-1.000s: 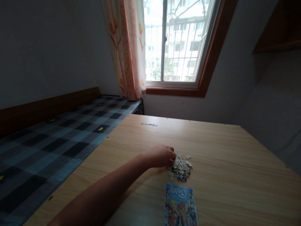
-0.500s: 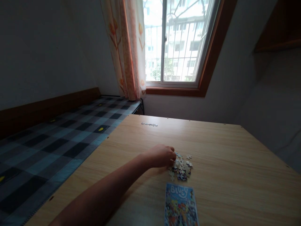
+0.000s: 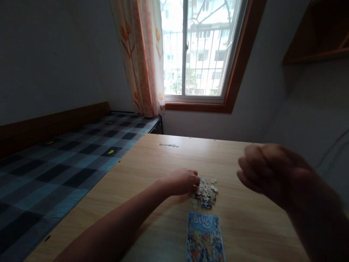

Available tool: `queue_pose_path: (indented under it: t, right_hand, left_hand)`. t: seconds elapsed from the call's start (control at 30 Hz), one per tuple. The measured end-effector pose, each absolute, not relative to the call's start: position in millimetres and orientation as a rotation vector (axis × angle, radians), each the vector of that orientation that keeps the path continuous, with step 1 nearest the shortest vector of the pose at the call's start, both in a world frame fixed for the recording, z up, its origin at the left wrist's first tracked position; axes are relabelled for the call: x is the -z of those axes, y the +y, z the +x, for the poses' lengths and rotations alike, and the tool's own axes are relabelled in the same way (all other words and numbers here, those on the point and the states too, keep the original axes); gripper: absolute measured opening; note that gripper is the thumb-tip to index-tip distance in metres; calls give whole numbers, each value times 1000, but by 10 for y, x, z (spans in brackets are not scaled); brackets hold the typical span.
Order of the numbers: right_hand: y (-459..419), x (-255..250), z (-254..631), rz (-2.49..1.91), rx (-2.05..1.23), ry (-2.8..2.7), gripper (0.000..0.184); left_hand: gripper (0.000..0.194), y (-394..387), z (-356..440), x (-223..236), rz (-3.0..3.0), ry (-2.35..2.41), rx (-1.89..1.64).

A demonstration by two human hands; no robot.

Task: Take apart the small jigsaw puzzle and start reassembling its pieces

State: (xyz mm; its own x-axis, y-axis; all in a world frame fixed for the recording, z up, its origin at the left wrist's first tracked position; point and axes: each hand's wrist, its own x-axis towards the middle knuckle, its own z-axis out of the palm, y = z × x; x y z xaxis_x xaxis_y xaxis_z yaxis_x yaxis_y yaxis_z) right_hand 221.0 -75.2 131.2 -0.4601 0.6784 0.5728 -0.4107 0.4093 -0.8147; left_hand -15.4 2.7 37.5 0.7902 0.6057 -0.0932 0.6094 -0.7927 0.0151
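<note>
My left hand (image 3: 183, 182) reaches over the wooden table, its fingers curled against the left edge of a heap of jigsaw puzzle pieces (image 3: 205, 194). Its fingertips are partly hidden, so whether a piece is pinched there does not show. Raised over the table's right side, my right hand (image 3: 272, 171) is blurred, with fingers curled in; anything inside them is hidden. Just below the heap lies a blue picture sheet (image 3: 205, 236) with colourful characters and the word "Bluey". A short row of puzzle pieces (image 3: 169, 145) lies near the table's far edge.
The light wooden table (image 3: 251, 222) has small dark holes along its edges. A bed with a checked cover (image 3: 79, 160) adjoins it on the left. Behind are a curtain (image 3: 141, 65) and a barred window (image 3: 204, 54); a wooden shelf (image 3: 313, 51) hangs at upper right.
My right hand has come into view from the right, above the table. The left hand stays at the heap. The whole view has shifted slightly, moving the scene left.
</note>
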Motion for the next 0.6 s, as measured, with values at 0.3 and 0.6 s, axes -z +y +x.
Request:
queue_pose_path:
  t: [0.3,0.6]
  right_hand:
    - [467,-287,2417,-558,-1546,-1010,28]
    - [595,229,2637,-578,-1673,-860,25]
  left_hand:
    - [7,39,-175,-407,2869,947,-11]
    - [8,208,-299,-457,2686,1343,-525]
